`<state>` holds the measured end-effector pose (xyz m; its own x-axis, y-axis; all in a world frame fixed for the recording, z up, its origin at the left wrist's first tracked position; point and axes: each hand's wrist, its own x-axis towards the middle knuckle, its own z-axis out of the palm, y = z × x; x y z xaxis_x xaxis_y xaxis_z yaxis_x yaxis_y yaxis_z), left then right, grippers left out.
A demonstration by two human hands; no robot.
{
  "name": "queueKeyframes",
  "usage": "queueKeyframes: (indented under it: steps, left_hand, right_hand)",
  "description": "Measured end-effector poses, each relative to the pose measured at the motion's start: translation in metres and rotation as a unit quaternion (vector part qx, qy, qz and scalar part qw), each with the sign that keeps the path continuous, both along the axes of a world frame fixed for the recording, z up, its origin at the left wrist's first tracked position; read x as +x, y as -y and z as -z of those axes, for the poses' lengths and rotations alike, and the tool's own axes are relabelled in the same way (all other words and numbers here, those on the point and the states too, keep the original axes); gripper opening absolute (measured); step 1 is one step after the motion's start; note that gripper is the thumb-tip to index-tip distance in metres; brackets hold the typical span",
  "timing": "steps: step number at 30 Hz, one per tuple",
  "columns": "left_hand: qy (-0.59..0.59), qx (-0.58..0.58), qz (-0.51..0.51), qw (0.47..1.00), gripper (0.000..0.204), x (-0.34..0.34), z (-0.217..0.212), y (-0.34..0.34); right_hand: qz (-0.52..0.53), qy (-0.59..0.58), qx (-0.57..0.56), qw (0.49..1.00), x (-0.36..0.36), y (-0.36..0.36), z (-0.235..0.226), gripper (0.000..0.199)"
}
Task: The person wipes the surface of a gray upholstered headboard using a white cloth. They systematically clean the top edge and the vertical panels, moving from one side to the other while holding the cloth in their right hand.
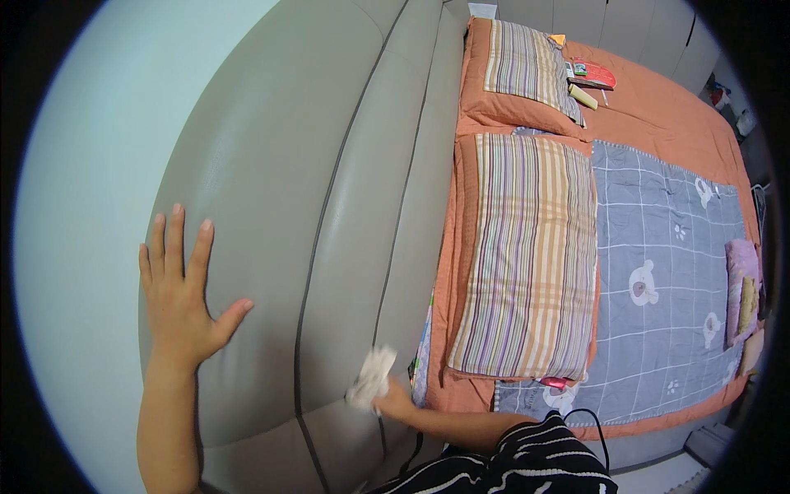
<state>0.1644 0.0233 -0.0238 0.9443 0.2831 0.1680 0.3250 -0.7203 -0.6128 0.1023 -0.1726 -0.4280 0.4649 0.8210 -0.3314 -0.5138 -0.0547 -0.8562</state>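
Observation:
My left hand [183, 288] lies flat on the upper part of the grey padded headboard [271, 165], its fingers spread and holding nothing. Lower down, my right hand [397, 402] grips a crumpled white cloth [374, 377] and presses it to the headboard near a dark seam. The cloth covers most of the right fingers and looks slightly blurred. Beside the headboard, close to the right hand, lies a pillow with a striped cover [527, 255].
A second striped pillow [531, 66] rests farther off on the orange sheet [658, 90]. A red fan-shaped item [594, 76] and small things lie beside it. A grey bear-patterned blanket [666, 247] covers the bed's near part. A pale wall [90, 206] stands at left.

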Motion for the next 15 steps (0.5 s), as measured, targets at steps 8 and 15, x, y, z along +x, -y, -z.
queueKeyframes:
  steps: [8, 15]
  left_hand:
    - [0.015, -0.014, 0.01, 1.0, 0.087, -0.003, -0.001, -0.003]
    - [0.02, -0.022, 0.017, 0.999, 0.088, 0.001, 0.0, -0.004]
  right_hand:
    - [0.271, 0.208, 0.164, 0.925, 0.236, -0.095, -0.061, 0.064]
    - [0.303, 0.261, 0.023, 0.916, 0.31, -0.172, -0.11, 0.042]
